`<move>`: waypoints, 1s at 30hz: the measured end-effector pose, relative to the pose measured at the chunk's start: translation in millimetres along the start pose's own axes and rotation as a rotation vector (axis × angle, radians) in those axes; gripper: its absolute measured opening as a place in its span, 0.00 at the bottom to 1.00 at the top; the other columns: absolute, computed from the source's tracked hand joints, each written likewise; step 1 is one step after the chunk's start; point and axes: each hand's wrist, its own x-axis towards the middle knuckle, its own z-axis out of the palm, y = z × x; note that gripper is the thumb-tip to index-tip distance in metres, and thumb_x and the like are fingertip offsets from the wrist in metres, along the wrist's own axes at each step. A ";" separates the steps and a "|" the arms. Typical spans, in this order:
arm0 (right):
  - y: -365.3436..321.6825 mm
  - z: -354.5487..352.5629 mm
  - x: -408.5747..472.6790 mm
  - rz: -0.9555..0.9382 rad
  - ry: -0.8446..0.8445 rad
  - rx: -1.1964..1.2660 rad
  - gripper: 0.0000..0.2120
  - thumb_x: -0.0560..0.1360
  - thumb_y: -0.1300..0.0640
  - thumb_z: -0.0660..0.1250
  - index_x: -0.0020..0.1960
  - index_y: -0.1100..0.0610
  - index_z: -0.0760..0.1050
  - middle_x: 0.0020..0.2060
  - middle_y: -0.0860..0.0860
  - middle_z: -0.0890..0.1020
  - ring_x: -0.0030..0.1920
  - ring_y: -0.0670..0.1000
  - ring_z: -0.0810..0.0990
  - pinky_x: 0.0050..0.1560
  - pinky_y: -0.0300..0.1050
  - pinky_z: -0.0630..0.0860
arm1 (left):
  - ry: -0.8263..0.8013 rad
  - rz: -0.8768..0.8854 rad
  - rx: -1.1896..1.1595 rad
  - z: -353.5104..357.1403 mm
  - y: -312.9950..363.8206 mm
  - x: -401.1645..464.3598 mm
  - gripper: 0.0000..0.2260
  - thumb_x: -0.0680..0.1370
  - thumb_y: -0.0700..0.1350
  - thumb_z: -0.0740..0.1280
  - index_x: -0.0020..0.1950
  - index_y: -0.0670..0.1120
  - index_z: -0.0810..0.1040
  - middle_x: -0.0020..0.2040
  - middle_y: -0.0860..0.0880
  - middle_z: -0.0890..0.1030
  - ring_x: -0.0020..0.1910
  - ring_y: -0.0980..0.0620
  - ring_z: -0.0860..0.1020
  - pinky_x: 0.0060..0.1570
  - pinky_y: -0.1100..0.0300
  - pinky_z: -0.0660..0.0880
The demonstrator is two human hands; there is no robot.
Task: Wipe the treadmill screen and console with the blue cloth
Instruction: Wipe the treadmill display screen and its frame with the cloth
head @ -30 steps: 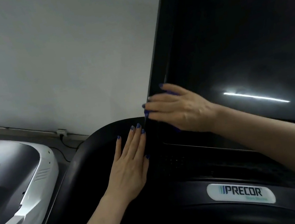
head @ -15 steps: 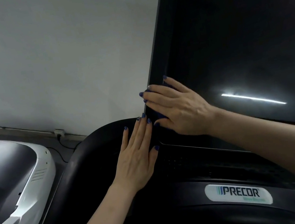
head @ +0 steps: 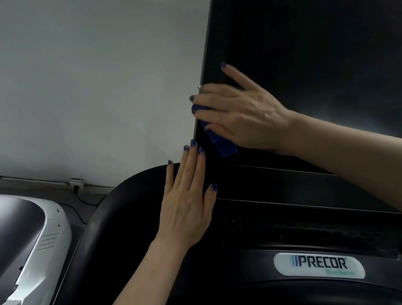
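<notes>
Blue cloth [head: 221, 143] under your flat right hand [head: 239, 116] wipes the screen [head: 324, 51] edge; next, console [head: 296, 205]; left hand [head: 190, 204] rests flat.

A plain pale wall [head: 70, 75] fills the upper left. Low on it sits a small socket [head: 77, 181], with a dark cable [head: 75, 213] trailing down beside a white and black machine [head: 19, 252] at the left edge.

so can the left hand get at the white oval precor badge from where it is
Probably yes. The left hand lies flat on the black console, holding nothing, and the white oval Precor badge sits lower on that console with nothing between them.
</notes>
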 end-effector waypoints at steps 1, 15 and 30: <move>-0.8 1.1 0.6 0.042 0.020 0.010 0.19 0.84 0.50 0.55 0.66 0.57 0.77 0.68 0.53 0.76 0.71 0.55 0.71 0.76 0.63 0.54 | 0.003 0.005 0.000 0.8 1.2 4.2 0.27 0.85 0.52 0.48 0.81 0.40 0.53 0.82 0.45 0.51 0.81 0.48 0.50 0.79 0.47 0.47; 11.7 5.3 2.9 0.077 0.022 0.088 0.25 0.80 0.44 0.58 0.69 0.59 0.74 0.71 0.52 0.73 0.74 0.55 0.67 0.77 0.62 0.52 | -0.018 0.016 0.025 2.2 1.7 7.5 0.27 0.85 0.53 0.46 0.81 0.39 0.52 0.82 0.44 0.50 0.81 0.48 0.49 0.79 0.45 0.49; 54.1 -1.8 18.2 -0.100 0.093 0.098 0.16 0.82 0.54 0.58 0.64 0.56 0.79 0.65 0.52 0.79 0.68 0.55 0.74 0.76 0.66 0.53 | 0.048 -0.010 -0.004 0.7 -1.3 50.9 0.27 0.85 0.50 0.46 0.81 0.39 0.48 0.82 0.43 0.50 0.81 0.49 0.49 0.78 0.43 0.52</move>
